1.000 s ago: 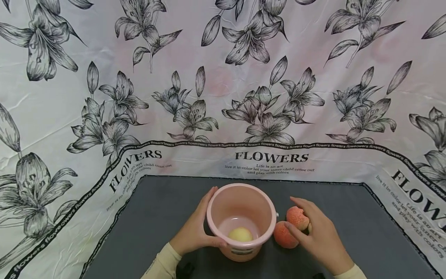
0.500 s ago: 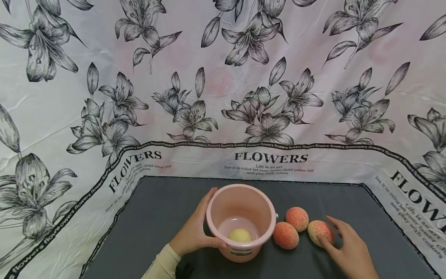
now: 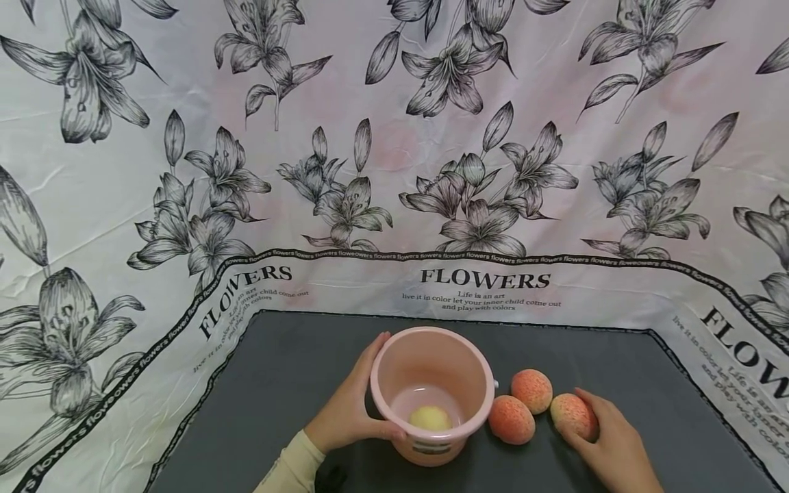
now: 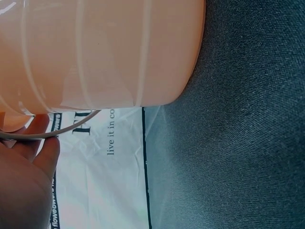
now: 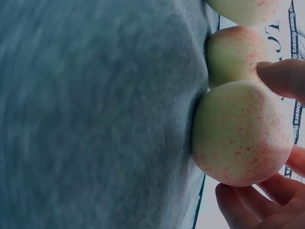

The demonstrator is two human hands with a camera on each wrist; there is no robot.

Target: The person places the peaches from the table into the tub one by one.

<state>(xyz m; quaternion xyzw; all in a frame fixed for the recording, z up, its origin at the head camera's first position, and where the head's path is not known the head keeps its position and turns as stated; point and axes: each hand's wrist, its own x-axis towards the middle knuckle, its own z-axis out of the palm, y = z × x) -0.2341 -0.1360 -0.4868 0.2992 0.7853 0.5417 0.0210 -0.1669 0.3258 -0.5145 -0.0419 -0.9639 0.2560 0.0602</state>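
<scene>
A pink plastic bucket [image 3: 431, 450] stands upright on the dark grey cloth, tilted slightly toward the head camera. My left hand [image 3: 353, 404] holds it at its left side, thumb on the front rim and fingers round the outer wall. Inside, at the bottom, lies a pale yellow round thing [image 3: 430, 418]. To the right of the bucket sit two orange-red speckled peaches, a front peach [image 3: 511, 420] and a back peach [image 3: 531, 391]. A third peach [image 5: 240, 136] lies right of them, resting on the cloth, with my right hand [image 3: 610, 438] round it, thumb and fingers on opposite sides.
The grey cloth [image 3: 296, 363] covers the table top. Behind it hangs a white sheet [image 3: 394, 205] printed with black flowers and lettering. A thin bucket handle [image 4: 71, 126] runs by my left fingers. A small dark object [image 3: 331, 477] shows below my left wrist.
My right hand moved right and toward me from beside the two peaches, uncovering the third peach, and its fingers have now closed round it. The left hand stays on the bucket.
</scene>
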